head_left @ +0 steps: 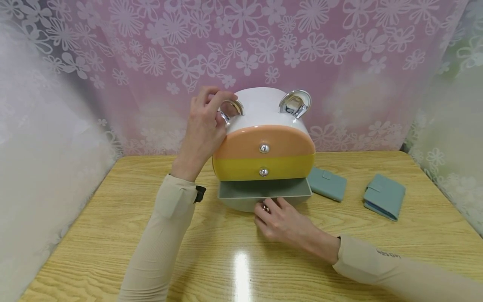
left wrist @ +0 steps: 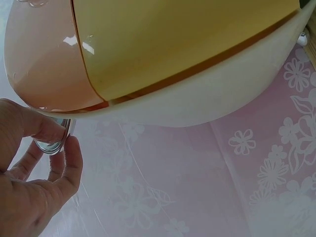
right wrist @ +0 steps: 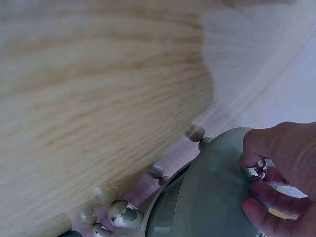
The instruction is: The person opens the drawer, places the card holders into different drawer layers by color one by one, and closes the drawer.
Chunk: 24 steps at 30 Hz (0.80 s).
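A rounded storage box point(head_left: 260, 102) with a white body stands on the table. Its front has an orange drawer point(head_left: 241, 144), a yellow drawer point(head_left: 237, 167) and a grey-green bottom drawer point(head_left: 235, 204), which is pulled partly out; the visible part of its inside looks bare. My left hand point(head_left: 203, 123) grips the shiny silver ear point(left wrist: 52, 147) at the box's upper left, thumb and fingers around it. Down at the front, my right hand point(head_left: 283, 222) pinches the round silver knob point(right wrist: 253, 171) of the bottom drawer between thumb and fingers.
Beside the box on the right lies a teal wallet point(head_left: 328, 184), partly hidden by it. Farther right is a second teal wallet point(head_left: 385, 196) with a strap. Another silver ear point(head_left: 296, 102) tops the box's right side. A flowered curtain point(head_left: 249, 42) hangs behind the wooden table point(head_left: 124, 201).
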Available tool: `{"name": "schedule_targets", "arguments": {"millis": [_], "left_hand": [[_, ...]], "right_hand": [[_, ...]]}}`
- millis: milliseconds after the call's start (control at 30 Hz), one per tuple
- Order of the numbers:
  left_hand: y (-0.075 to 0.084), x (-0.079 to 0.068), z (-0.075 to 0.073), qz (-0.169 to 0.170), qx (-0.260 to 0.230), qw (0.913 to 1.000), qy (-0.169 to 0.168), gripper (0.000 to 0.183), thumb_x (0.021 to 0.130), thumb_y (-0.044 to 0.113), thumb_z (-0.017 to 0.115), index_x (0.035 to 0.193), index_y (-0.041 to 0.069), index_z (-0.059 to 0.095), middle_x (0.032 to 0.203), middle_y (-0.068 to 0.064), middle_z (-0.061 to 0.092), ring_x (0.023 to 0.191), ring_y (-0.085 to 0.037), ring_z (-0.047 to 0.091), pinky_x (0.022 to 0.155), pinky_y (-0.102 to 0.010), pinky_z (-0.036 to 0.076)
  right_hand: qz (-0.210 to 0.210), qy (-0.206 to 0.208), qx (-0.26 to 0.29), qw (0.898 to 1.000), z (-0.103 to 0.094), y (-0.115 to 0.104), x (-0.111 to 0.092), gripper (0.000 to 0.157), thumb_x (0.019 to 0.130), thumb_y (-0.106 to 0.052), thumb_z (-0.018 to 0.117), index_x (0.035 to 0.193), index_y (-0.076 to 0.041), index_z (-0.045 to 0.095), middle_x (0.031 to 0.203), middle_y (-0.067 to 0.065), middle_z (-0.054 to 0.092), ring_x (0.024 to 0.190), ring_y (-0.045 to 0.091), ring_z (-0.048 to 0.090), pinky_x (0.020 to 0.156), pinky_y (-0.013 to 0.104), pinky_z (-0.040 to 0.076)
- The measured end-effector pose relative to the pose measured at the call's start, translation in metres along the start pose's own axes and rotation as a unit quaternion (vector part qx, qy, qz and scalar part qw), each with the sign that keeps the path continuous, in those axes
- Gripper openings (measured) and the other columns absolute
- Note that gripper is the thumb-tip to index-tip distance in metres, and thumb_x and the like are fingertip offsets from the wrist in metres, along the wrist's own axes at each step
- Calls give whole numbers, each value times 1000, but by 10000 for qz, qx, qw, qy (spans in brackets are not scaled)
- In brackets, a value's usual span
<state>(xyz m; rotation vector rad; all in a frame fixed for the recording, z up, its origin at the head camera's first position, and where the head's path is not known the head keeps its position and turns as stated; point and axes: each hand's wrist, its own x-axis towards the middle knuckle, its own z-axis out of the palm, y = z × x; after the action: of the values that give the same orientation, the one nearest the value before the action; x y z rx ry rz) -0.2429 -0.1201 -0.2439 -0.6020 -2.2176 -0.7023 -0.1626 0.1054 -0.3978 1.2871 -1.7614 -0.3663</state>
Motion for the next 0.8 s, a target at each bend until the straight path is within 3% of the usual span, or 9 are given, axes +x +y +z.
{"name": "schedule_targets", "arguments": {"millis": [800], "left_hand": [[0,0,0,7,20,10000,-18,41,91,-10,52,121,13,67,124,-13,55,113,-33,50,96,-43,41]], "right_hand": [[35,43,189,9998,-6,-5,-3,43,108,-4,33,88,-9,70,96,7,62,77,22,54,62,34,49]]}}
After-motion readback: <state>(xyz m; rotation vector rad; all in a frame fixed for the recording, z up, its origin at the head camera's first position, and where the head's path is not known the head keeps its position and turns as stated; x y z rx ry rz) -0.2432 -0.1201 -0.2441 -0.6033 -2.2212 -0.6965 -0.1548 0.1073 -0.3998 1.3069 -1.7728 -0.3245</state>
